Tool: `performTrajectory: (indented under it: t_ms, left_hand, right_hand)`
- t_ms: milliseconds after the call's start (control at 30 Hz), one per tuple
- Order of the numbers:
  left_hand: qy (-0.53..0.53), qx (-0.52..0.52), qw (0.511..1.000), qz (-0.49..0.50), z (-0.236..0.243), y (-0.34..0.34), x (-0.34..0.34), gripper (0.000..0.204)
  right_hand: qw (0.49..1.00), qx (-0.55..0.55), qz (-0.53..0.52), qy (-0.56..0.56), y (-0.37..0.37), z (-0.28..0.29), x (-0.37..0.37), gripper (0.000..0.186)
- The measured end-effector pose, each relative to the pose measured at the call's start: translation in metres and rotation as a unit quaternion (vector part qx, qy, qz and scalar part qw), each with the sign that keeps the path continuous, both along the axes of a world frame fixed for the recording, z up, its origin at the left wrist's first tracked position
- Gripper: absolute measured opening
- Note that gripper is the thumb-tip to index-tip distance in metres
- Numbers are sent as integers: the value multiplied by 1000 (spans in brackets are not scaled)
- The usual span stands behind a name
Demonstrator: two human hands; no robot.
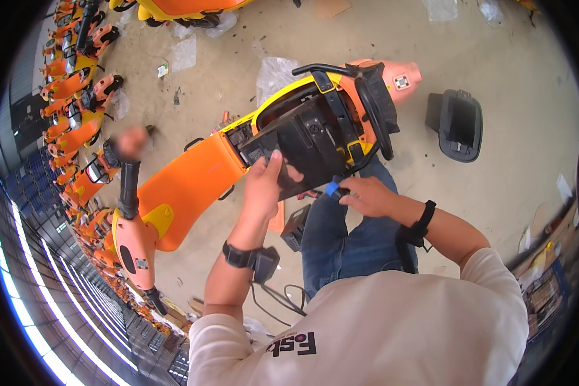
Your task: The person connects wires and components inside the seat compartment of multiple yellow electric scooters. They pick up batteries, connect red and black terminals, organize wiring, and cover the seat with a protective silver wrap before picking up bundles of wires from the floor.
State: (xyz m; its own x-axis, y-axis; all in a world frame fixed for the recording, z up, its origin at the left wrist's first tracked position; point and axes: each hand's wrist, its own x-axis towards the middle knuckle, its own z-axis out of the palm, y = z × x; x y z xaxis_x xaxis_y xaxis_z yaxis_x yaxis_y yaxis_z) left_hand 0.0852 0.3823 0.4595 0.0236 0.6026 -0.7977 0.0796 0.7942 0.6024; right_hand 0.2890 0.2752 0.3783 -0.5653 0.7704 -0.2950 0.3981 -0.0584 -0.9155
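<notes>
An orange and yellow scooter (190, 186) lies across the view in front of me, its seat area uncovered. A large black rectangular case (310, 145) sits tilted at the opening, its near edge jutting out towards me. My left hand (264, 182) grips the left end of the case, thumb on top and fingers around the edge. Just right of the case's near corner, my right hand (368, 196) is closed around a short black piece with a blue band (332, 188). Its exact kind is hard to make out. Red-handled pieces (309, 193) show beside it.
A black seat-shaped part (460, 125) lies on the floor at the right. Clear plastic sheeting (276, 76) lies beyond the scooter. Rows of similar scooters (77, 135) stand along the left. A dark box (296, 226) rests by my left knee.
</notes>
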Motion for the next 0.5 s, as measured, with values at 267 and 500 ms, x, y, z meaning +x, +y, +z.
performTrajectory:
  t_ms: [267, 500]
  left_hand:
    - [20, -8, 1000, 1, -82, -3, -6, 24]
    - [-9, 0, 1000, 23, -100, 0, -5, 25]
  right_hand:
    - [852, -298, -415, 111, 59, -19, -22, 35]
    - [884, -182, -429, -39, 83, -72, -68, 44]
